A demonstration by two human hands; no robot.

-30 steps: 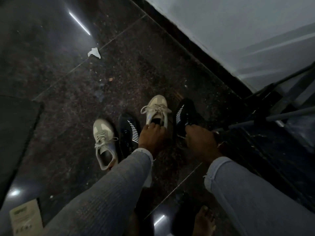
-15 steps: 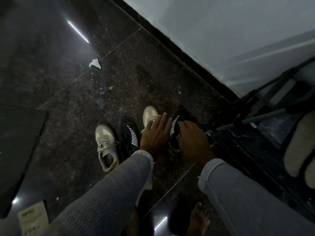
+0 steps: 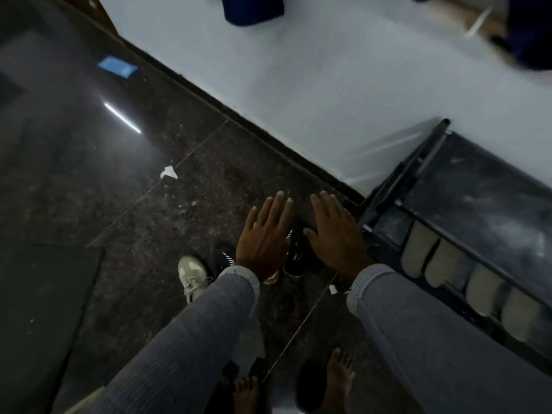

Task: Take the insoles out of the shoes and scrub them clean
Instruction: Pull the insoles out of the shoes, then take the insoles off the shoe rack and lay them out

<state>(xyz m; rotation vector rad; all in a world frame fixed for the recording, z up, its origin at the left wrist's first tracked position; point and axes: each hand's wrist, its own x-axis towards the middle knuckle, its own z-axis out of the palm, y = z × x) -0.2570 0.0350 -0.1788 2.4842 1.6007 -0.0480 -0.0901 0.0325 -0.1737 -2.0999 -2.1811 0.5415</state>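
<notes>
A dark mat point(image 3: 44, 294) is lying at the far left on the speckled floor point(image 3: 119, 204), with a white paper scrap point(image 3: 169, 172) and a blue rectangle point(image 3: 117, 66) further off toward the wall. Next, a beige laced shoe point(image 3: 192, 274) is sitting on the floor, and just beside it a black shoe with white stripes point(image 3: 222, 258) is peeking out from behind the left sleeve. No insole is showing outside a shoe here, so by my reading the removal is not yet begun.

The left hand point(image 3: 264, 239) is hovering above the shoes with its fingers straight and slightly fanned, palm down, gripping nothing. Between the two hands another black shoe point(image 3: 295, 258) is partly showing, probably the one being reached for; something pale is peeking out under the left wrist, too hidden to name. The right hand point(image 3: 336, 234) is held the same way, flat and empty, fingers close together. Both seem poised to come down on a shoe.

At the right a dark metal rack point(image 3: 433, 180) is standing against the white wall point(image 3: 328, 100), holding a row of pale slippers point(image 3: 448, 261), likely stored there to keep them off the floor.
</notes>
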